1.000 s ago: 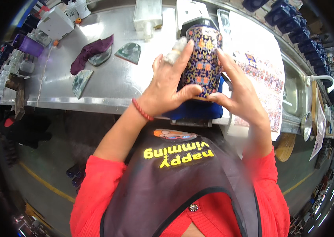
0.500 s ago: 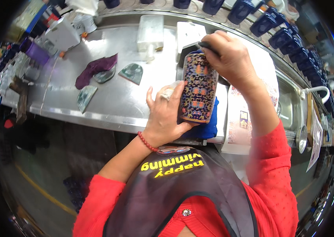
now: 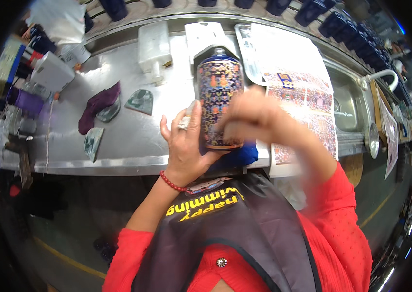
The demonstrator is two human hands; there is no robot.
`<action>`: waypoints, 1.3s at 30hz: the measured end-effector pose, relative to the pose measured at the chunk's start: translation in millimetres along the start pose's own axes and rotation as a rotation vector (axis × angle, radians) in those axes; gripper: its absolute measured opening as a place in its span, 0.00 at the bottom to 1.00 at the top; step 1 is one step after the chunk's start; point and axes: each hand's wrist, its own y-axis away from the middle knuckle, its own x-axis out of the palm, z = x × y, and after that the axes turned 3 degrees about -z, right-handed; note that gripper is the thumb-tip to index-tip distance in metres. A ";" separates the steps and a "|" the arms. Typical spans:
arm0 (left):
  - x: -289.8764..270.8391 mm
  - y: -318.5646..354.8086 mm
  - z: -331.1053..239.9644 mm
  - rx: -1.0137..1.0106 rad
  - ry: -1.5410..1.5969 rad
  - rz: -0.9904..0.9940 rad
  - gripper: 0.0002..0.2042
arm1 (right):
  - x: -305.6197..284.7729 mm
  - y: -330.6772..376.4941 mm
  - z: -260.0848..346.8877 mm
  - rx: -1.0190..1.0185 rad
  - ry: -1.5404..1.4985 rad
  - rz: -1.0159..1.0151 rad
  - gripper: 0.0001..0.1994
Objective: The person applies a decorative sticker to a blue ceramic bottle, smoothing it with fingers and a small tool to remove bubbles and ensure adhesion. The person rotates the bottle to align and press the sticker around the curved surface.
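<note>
A dark blue bottle [image 3: 219, 78] with a dense, colourful floral pattern leans back on a stand, its neck at the far end. My left hand [image 3: 185, 138] holds it low on the left side, thumb under the base, with a whitish wad [image 3: 184, 122] at its fingers. Over the bottle's lower right side is my right hand [image 3: 257, 117], smeared by motion, so its fingers and anything in them cannot be made out. Blue cloth [image 3: 241, 156] bunches beneath the bottle.
Patterned printed sheets [image 3: 303, 126] lie at right, before a metal sink [image 3: 349, 100]. Green marbled scrapers [image 3: 140, 101] and a purple cloth [image 3: 98, 108] rest on the steel bench at left. A clear container [image 3: 152, 48] stands behind. Dark blue bottles [image 3: 308, 12] line the back.
My right hand has come down from the bottle's top to its lower right side. The dark-handled tool it held no longer shows. My left hand stays at the bottle's base.
</note>
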 end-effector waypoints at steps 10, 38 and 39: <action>-1.2 0.8 1.2 0.019 -0.023 -0.001 0.54 | -3.1 11.8 -0.9 0.702 -0.272 -0.238 0.08; 5.5 7.9 6.2 0.021 0.039 -0.007 0.49 | 27.9 81.4 7.1 0.014 0.478 -0.301 0.14; 5.3 6.9 7.8 0.033 0.041 -0.001 0.48 | 29.7 80.9 11.3 -0.092 0.429 -0.251 0.13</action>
